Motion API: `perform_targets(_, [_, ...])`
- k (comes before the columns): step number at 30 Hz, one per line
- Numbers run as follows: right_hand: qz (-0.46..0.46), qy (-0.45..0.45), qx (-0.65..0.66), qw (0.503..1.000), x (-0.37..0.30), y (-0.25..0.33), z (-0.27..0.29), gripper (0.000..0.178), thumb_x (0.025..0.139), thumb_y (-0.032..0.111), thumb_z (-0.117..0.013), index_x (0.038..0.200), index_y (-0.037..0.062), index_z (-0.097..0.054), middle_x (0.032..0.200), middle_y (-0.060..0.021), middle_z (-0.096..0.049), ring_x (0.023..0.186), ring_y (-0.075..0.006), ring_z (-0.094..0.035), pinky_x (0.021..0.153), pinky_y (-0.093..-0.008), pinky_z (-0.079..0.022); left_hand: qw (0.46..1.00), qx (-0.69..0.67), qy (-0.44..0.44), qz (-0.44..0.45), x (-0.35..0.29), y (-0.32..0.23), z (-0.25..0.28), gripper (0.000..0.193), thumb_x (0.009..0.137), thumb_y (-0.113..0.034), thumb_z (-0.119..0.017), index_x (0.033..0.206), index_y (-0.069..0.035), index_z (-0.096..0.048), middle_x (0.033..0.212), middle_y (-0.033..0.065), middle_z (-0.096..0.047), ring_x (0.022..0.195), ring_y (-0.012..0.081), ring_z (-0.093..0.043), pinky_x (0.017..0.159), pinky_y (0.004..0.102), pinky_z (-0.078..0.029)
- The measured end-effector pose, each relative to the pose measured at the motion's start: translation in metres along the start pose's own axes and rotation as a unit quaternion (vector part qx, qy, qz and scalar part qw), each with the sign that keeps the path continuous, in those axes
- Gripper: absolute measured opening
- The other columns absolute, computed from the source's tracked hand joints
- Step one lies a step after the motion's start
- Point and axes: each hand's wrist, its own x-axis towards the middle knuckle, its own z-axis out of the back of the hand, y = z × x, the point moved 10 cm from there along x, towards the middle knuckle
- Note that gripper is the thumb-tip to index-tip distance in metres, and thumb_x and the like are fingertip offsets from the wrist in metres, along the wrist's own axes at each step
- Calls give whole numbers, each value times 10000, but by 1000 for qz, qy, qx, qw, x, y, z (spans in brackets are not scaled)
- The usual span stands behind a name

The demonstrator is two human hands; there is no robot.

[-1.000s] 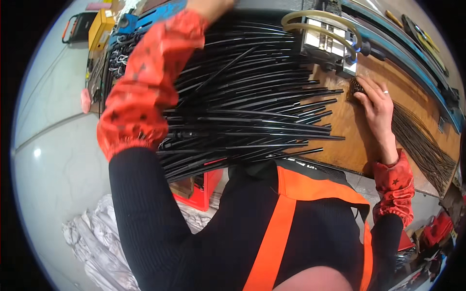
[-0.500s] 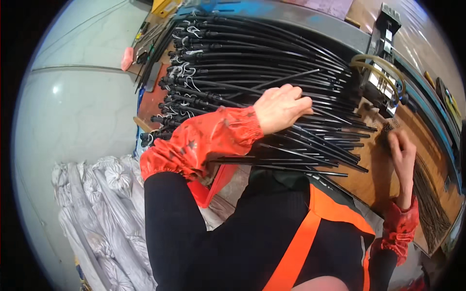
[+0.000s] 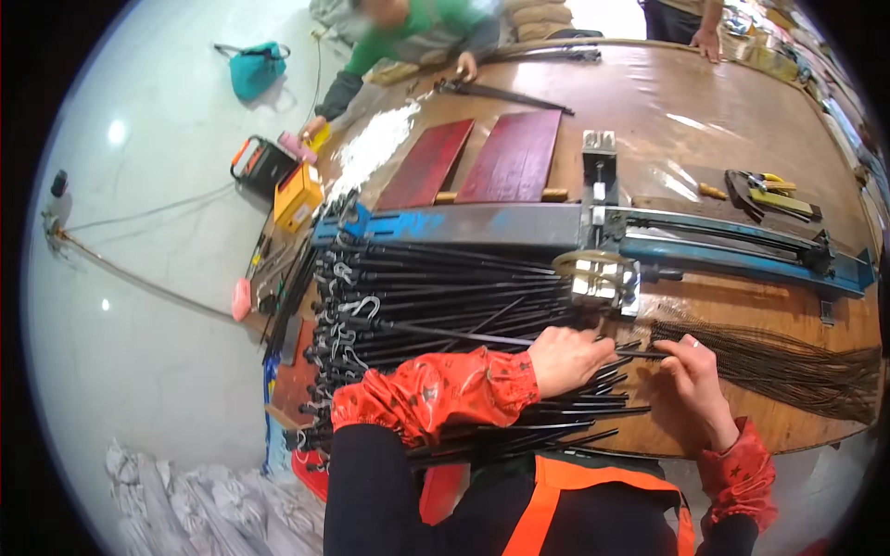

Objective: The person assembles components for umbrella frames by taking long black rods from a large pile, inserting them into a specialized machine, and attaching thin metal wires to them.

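Note:
A heap of several black rods with metal hooks at their left ends (image 3: 436,306) lies across the wooden table (image 3: 742,93). My left hand (image 3: 570,357) is closed on one black rod (image 3: 445,332) near its right end. My right hand (image 3: 691,375) pinches thin dark wire at the left end of a wire bundle (image 3: 788,366), close to the rod's tip. Both forearms wear red sleeve covers. A metal clamp device (image 3: 603,278) sits just above my hands.
A long blue metal jig (image 3: 723,246) runs across the table. Two dark red boards (image 3: 491,157) lie behind it, pliers (image 3: 765,195) at the right. A person in green (image 3: 408,37) bends at the far edge. An orange box (image 3: 297,199) and teal bag (image 3: 255,69) are on the floor.
The view swung upward, revealing the far table. My left hand came off the top of the rod heap and now grips one rod next to my right hand.

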Motion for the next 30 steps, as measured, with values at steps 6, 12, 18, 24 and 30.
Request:
perform_targets(6, [152, -28, -173, 973, -3, 45, 27, 628, 743, -29, -662, 1362, -6, -556, 868, -123, -618, 772, -317, -608, 647, -398, -507, 996, 56, 50, -37, 32, -38, 9, 265, 966, -301, -607, 854, -69, -546, 745, 140, -606, 666, 342, -645, 539, 446, -513])
perform_targets(12, [-130, -202, -259, 936, -50, -107, 168, 470, 853, 264, -747, 1283, 122, -622, 771, -134, -692, 712, -321, -694, 594, -413, -523, 981, 104, -32, -163, 90, -74, 89, 308, 875, -45, -627, 1175, -101, -670, 793, 105, -591, 688, 320, -633, 580, 428, -515])
perform_targets(18, [90, -230, -249, 937, -41, -27, 209, 467, 886, 450, -712, 1277, 205, -639, 732, -130, -687, 684, -316, -696, 624, -424, -552, 954, 129, -17, -270, 154, -130, 56, 454, 865, -39, -626, 1311, -114, -586, 770, 112, -551, 712, 324, -627, 596, 435, -502])
perform_targets(24, [7, -240, -238, 941, -55, -59, 244, 474, 828, 411, -786, 1244, 209, -679, 777, -84, -689, 688, -292, -678, 666, -384, -545, 957, 96, 58, -267, 172, -121, 25, 463, 867, -12, -590, 1323, -46, -520, 867, 151, -604, 811, 352, -639, 673, 447, -522])
perform_targets(30, [-198, -336, -338, 856, -120, -138, 335, 454, 836, 361, -785, 1222, 151, -672, 1046, -138, -718, 868, -294, -702, 737, -392, -539, 970, 77, 34, -228, 191, -113, 29, 368, 887, -22, -583, 1249, -33, -517, 877, 177, -630, 823, 388, -644, 691, 476, -519])
